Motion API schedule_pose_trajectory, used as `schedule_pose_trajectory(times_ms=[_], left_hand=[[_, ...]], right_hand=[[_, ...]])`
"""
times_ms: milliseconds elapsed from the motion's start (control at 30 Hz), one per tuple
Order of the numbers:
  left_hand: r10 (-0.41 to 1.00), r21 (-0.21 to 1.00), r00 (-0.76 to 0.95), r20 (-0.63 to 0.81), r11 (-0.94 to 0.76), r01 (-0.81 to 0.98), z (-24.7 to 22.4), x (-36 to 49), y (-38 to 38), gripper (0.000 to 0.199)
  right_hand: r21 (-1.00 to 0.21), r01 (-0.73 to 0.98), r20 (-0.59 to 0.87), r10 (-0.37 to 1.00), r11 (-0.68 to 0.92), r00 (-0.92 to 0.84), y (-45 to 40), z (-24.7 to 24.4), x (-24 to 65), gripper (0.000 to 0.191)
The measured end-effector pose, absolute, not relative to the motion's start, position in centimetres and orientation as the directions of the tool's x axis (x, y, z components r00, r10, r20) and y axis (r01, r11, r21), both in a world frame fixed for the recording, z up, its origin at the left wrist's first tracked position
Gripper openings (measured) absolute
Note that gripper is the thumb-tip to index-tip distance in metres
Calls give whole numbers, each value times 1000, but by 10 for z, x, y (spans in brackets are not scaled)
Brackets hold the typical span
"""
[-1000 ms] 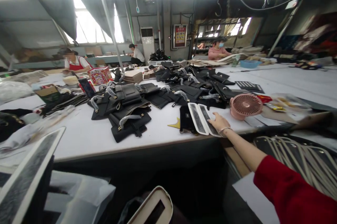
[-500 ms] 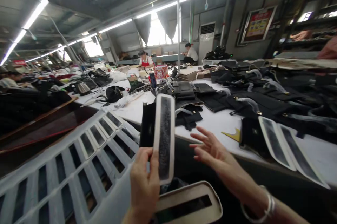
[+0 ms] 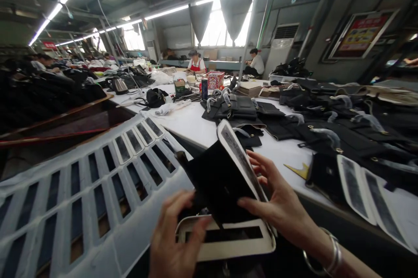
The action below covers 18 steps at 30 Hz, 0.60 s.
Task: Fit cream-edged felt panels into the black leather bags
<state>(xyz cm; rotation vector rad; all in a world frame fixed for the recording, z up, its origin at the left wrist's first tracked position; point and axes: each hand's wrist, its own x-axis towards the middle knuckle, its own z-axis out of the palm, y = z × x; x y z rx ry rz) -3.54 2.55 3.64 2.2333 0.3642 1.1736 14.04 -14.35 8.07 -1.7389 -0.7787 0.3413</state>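
My right hand point(image 3: 277, 199) grips a black bag piece point(image 3: 218, 182), its thumb on the black face and its fingers behind. Along the far side of that piece runs a long panel with a rounded white border point(image 3: 240, 151). My left hand point(image 3: 178, 236), a little blurred, has thumb and fingers apart by the piece's lower left and holds nothing. Below both hands lies a cream-rimmed rounded part point(image 3: 235, 249) with a dark slot; what supports it is hidden. A pale slotted rack point(image 3: 107, 221) on the left carries several white-bordered dark strips point(image 3: 133, 140) at its far end.
Black bags with wrapped handles point(image 3: 352, 138) are piled across the white table point(image 3: 192, 123). At its near edge lie a yellow pointed piece point(image 3: 297, 170) and two bordered strips point(image 3: 355, 191). A red patterned box point(image 3: 215, 79) stands farther back; two people sit beyond.
The bordered piece has passed from my left hand into my right and turned, showing its black face. My left hand has let go and lowered. The camera view has swung left.
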Motion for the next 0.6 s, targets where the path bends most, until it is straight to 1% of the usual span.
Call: schedule_pose_trajectory(times_ms=[33, 67, 100, 133, 167, 200, 267, 367, 433, 500, 600], left_hand=[[603, 677, 503, 619, -735, 48, 37, -43, 33, 50], [686, 735, 457, 566, -671, 99, 39, -50, 40, 58], [733, 781, 458, 503, -612, 121, 41, -54, 46, 69], [751, 822, 497, 435, -556, 121, 43, -57, 51, 78], [748, 859, 555, 363, -500, 111, 46, -59, 55, 83], [728, 889, 617, 298, -447, 97, 48, -60, 58, 84], [680, 935, 705, 201, -347, 68, 48, -59, 61, 77], [676, 962, 728, 110, -255, 92, 40, -56, 61, 59], [689, 962, 719, 85, -243, 120, 28, -55, 61, 48], [689, 957, 723, 60, -246, 155, 14, -55, 60, 38], [670, 955, 741, 33, -239, 173, -2, -58, 58, 36]], right_hand=[[-923, 353, 165, 672, -152, 722, -148, 80, 140, 83], [-910, 384, 179, 687, -157, 704, -151, 79, 138, 82], [-894, 422, 204, 702, -151, 682, -153, 77, 137, 80], [-873, 468, 240, 715, -137, 656, -154, 75, 136, 79], [-849, 516, 281, 726, -118, 628, -154, 73, 134, 77], [-820, 563, 320, 733, -102, 600, -153, 71, 133, 76], [-753, 653, 391, 741, -83, 546, -149, 66, 132, 75], [-633, 770, 474, 749, -75, 463, -146, 55, 132, 73], [-566, 820, 503, 754, -83, 423, -147, 44, 133, 71], [-527, 843, 510, 755, -105, 413, -150, 30, 134, 72], [-474, 870, 513, 760, -136, 398, -158, 11, 138, 75]])
